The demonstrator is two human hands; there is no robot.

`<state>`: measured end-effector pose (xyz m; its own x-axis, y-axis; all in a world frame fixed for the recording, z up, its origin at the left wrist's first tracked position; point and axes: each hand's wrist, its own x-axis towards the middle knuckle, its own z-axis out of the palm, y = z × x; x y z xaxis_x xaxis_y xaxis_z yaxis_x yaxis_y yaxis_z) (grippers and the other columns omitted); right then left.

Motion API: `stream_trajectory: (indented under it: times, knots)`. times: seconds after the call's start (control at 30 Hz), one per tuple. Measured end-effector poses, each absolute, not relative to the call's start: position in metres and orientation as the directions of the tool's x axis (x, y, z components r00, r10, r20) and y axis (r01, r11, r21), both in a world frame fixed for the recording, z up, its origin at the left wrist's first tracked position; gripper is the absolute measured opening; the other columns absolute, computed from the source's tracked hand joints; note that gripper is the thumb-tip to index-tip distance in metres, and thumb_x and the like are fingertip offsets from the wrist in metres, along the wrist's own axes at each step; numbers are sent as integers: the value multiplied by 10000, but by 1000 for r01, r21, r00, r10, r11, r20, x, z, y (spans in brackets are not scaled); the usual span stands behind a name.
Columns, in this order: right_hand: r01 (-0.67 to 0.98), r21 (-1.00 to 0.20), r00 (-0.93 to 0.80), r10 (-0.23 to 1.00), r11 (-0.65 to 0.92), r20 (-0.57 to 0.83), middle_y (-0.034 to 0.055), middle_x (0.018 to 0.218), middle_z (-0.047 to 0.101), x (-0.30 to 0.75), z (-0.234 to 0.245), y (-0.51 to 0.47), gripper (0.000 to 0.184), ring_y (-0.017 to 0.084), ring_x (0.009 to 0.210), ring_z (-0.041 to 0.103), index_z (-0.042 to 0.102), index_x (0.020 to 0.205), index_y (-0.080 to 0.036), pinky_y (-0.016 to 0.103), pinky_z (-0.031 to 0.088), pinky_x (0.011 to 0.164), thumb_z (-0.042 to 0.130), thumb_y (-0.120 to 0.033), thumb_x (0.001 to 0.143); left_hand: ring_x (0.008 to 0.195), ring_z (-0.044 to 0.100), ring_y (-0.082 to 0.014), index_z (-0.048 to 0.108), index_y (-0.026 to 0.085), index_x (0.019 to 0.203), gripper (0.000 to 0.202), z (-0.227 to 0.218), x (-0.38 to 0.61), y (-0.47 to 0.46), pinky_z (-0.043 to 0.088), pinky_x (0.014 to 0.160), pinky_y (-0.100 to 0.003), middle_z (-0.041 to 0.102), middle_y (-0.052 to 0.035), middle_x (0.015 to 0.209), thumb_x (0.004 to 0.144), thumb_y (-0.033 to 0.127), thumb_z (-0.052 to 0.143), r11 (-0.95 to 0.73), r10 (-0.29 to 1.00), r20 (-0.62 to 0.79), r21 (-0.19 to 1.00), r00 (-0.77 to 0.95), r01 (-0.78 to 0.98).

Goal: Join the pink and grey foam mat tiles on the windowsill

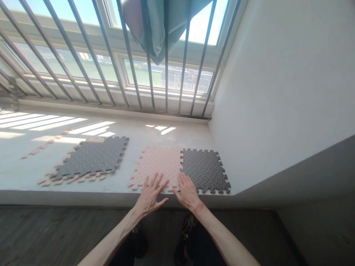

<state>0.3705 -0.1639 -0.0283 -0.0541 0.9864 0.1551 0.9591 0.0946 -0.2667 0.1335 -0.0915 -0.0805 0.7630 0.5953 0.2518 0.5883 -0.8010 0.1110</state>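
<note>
A pink foam puzzle tile point(159, 162) lies on the white window ledge point(116, 184), interlocked along its right edge with a dark grey foam tile point(203, 168). My left hand point(151, 194) rests flat with fingers spread on the pink tile's near edge. My right hand point(187, 192) lies flat beside it, fingers stretched over the seam where the pink and grey tiles join. Neither hand holds anything.
Further left on the ledge, another grey tile point(93, 157) lies on top of a pink tile point(69, 179), with a pink edge strip point(41, 146) behind. Metal window bars point(166, 74) and a teal curtain point(163, 26) stand behind; a white wall point(277, 92) closes the right. Dark floor below.
</note>
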Motion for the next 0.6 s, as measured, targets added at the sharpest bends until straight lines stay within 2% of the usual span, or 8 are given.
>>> stream_trajectory:
  times: [0.1, 0.23, 0.37, 0.5, 0.6]
  knots:
    - [952, -302, -26, 993, 59, 112, 220, 1397, 727, 379, -26, -142, 511, 312, 1374, 626, 700, 1379, -102, 447, 439, 1202, 468, -461, 1100, 1687, 137, -400, 317, 384, 1733, 856, -79, 134, -93, 45, 1323, -691, 238, -78, 1823, 969, 567, 655, -798, 600, 265, 123, 755, 590]
    - [955, -291, -29, 991, 66, 131, 204, 1488, 680, 389, -22, -109, 505, 287, 1432, 589, 664, 1439, -102, 430, 398, 1243, 468, -423, 1101, 1686, 142, -399, 301, 393, 1737, 863, -79, 134, -93, 52, 1325, -693, 237, -74, 1823, 967, 541, 662, -797, 600, 283, 134, 748, 589]
    - [965, -264, 27, 997, -6, 77, 205, 1316, 771, 393, -23, -76, 485, 284, 1303, 680, 754, 1291, -114, 409, 454, 1169, 389, -388, 1124, 1686, 135, -412, 278, 383, 1745, 870, -78, 133, -94, 52, 1318, -714, 201, -83, 1831, 975, 547, 649, -801, 596, 274, 127, 755, 585]
    - [970, -245, 30, 993, -1, 115, 235, 1585, 592, 396, -31, -51, 549, 297, 1478, 551, 604, 1501, -50, 405, 377, 1250, 488, -394, 1089, 1686, 134, -413, 274, 382, 1747, 887, -78, 133, -94, 50, 1322, -708, 202, -79, 1831, 965, 541, 663, -795, 602, 276, 126, 749, 593]
    - [971, -238, 49, 992, -20, 117, 228, 1591, 589, 400, -37, -33, 538, 286, 1484, 550, 606, 1507, -69, 412, 351, 1267, 423, -376, 1104, 1687, 128, -410, 251, 387, 1752, 908, -78, 133, -95, 49, 1323, -707, 195, -72, 1834, 960, 539, 668, -794, 604, 272, 117, 749, 597]
